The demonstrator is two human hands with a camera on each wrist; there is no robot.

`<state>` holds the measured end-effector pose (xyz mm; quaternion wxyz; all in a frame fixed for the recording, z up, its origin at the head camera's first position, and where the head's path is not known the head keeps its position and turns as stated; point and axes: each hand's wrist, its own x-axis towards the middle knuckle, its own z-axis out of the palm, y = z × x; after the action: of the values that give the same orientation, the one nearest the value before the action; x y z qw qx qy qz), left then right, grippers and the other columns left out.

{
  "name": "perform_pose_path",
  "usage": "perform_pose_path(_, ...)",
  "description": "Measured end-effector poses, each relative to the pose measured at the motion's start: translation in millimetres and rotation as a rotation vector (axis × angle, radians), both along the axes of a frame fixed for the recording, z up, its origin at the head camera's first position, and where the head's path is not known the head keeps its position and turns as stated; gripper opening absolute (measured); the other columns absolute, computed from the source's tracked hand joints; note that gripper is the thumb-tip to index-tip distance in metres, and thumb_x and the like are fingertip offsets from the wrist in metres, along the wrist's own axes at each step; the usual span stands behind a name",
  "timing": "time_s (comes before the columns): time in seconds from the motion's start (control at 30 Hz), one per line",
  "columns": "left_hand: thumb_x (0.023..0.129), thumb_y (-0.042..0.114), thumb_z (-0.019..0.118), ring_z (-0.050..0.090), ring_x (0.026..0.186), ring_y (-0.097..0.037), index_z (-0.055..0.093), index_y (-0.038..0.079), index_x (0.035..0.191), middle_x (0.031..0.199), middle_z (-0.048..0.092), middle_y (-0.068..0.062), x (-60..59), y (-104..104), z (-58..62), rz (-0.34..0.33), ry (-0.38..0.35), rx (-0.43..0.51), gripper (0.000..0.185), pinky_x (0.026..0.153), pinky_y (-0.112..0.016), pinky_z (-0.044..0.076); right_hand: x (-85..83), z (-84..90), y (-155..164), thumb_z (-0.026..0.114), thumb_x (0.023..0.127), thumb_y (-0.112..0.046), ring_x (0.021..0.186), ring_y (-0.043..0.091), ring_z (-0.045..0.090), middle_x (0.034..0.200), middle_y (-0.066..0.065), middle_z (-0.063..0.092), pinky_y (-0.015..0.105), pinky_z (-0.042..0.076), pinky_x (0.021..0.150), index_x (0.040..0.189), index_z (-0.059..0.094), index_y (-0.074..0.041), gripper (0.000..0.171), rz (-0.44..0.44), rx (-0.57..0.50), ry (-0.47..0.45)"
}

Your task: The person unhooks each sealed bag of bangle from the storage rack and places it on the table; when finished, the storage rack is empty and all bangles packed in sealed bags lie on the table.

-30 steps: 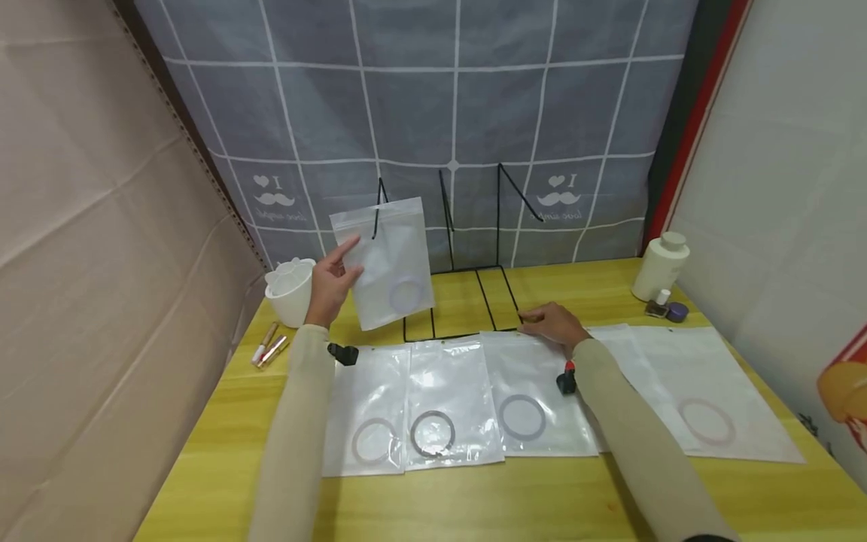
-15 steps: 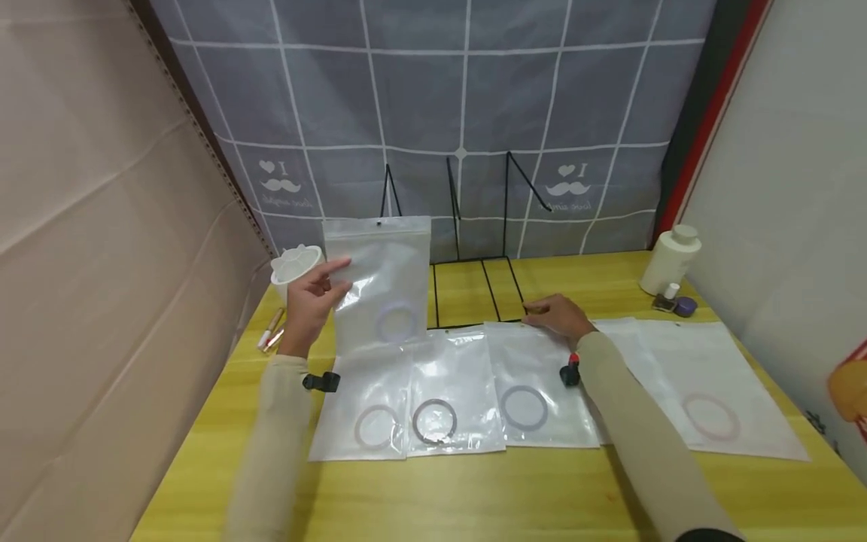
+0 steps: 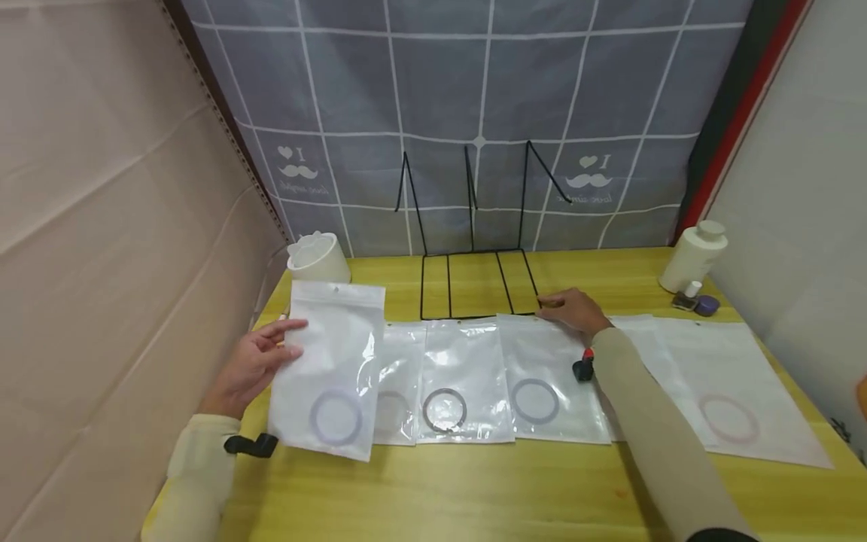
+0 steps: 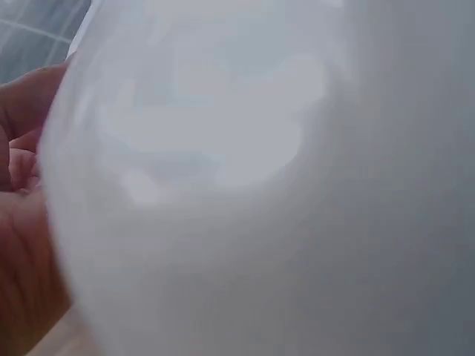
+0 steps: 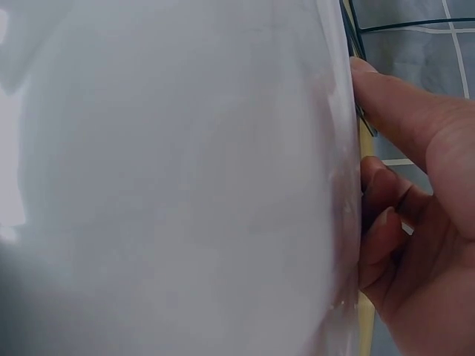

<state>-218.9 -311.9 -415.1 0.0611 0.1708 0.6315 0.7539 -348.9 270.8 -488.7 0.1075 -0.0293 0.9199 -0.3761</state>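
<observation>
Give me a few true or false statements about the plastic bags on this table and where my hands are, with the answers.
1. The left hand holds the leftmost bag by its left edge. True.
2. That bag hangs on the wire rack. False: it lies low over the table, overlapping the next bag.
3. The right hand rests at the top edge of another bag. True.
4. The white cup stands at the table's right end. False: it is at the back left.

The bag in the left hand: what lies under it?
Under the bag lies the left edge of a second bag and the yellow table. Anything else beneath is hidden.
</observation>
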Motion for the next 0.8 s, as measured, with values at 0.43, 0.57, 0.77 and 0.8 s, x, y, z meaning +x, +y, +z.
perform_pose_path(0.43, 0.090, 0.008, 0.075, 0.058, 0.080, -0.013, 0.061, -0.001, 0.136, 0.125, 0.062, -0.010, -20.1, -57.4, -64.6, 0.135, -0.270, -0.677, 0.048, 0.068, -0.024, 0.050, -2.9, -1.8, 2.0, 0.077, 0.088, -0.048, 0.138, 0.040, 0.045, 0.148, 0.017, 0.053, 0.062, 0.033, 0.113, 0.141, 0.062, -0.022, 0.061, -0.024, -0.040, -0.041)
perform_pose_path(0.57, 0.091, 0.009, 0.074, 0.054, 0.086, -0.015, 0.062, -0.003, 0.134, 0.133, 0.057, -0.027, -29.1, -59.4, -57.8, 0.133, -0.166, -0.860, 0.047, 0.069, -0.022, 0.047, -3.2, 1.9, 1.0, 0.077, 0.088, -0.044, 0.138, 0.040, 0.045, 0.148, 0.017, 0.053, 0.062, 0.032, 0.114, 0.141, 0.062, -0.020, 0.060, -0.040, -0.061, -0.039)
perform_pose_path(0.77, 0.087, 0.006, 0.077, 0.046, 0.076, -0.020, 0.065, -0.005, 0.129, 0.088, 0.055, -0.014, -35.9, -55.0, -54.0, 0.153, -0.031, -1.024, 0.045, 0.058, -0.026, 0.041, -3.9, -0.8, 2.9, 0.079, 0.086, -0.046, 0.134, 0.038, 0.048, 0.147, 0.016, 0.055, 0.059, 0.035, 0.112, 0.140, 0.063, -0.022, 0.061, -0.049, -0.063, -0.046)
perform_pose_path(0.8, 0.087, 0.005, 0.077, 0.044, 0.074, -0.020, 0.066, -0.004, 0.129, 0.083, 0.050, -0.009, -35.2, -53.6, -55.1, 0.160, -0.021, -1.049, 0.044, 0.057, -0.027, 0.039, -3.2, -2.3, 2.6, 0.079, 0.086, -0.047, 0.133, 0.037, 0.049, 0.146, 0.016, 0.055, 0.059, 0.036, 0.111, 0.140, 0.063, -0.022, 0.062, -0.047, -0.060, -0.046)
